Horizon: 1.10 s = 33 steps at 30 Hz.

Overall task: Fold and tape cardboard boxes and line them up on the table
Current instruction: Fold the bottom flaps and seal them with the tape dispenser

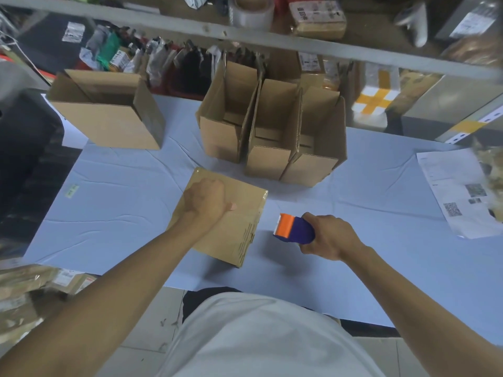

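Observation:
A closed cardboard box point(239, 213) lies on the light blue table point(353, 268) in front of me, with clear tape across its top and down its right side. My left hand point(205, 200) rests on the box top with its fingers curled under and only the thumb tip showing. To the right of the box my right hand point(330, 236) grips a purple and orange tape dispenser point(294, 228) just above the table. Three open boxes point(272, 137) stand side by side behind the taped box. A larger open box point(109, 112) stands at the far left.
A printed sheet with QR codes point(457, 194) lies at the table's right edge. A metal shelf bar point(245, 36) crosses above the table's far side, with a tape roll point(251, 9) and parcels behind it. Packages point(32, 284) pile up at the lower left.

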Motion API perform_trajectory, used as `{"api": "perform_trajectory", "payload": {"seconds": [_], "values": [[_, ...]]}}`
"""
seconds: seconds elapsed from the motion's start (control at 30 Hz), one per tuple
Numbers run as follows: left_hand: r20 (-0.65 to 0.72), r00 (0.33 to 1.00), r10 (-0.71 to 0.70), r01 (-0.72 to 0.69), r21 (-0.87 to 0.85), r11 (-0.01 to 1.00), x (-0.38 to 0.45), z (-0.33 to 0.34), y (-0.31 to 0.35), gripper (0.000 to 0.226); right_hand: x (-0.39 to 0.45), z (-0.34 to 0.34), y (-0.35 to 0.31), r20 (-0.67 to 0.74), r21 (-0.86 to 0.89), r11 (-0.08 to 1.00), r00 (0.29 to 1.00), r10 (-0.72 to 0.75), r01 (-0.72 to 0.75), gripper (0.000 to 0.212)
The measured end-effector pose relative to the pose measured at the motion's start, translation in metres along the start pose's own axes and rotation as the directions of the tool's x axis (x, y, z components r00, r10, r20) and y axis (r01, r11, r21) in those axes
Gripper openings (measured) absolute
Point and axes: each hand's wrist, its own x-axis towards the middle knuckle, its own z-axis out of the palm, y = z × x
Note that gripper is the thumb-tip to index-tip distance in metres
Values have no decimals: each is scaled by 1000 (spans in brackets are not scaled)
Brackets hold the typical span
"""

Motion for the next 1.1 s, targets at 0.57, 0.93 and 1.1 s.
{"api": "perform_trajectory", "payload": {"seconds": [0.57,0.93,1.1], "values": [[304,863,403,-305,-323,896,-9,27,29,23,22,-3,-31,127,95,983,981,147,-160,35],[241,941,236,68,-820,568,-24,20,20,16,-41,1,-45,-202,389,920,972,120,-33,57],[348,868,354,176,-883,436,-25,3,13,9,-50,-3,-70,-253,412,911,964,87,26,58]]}}
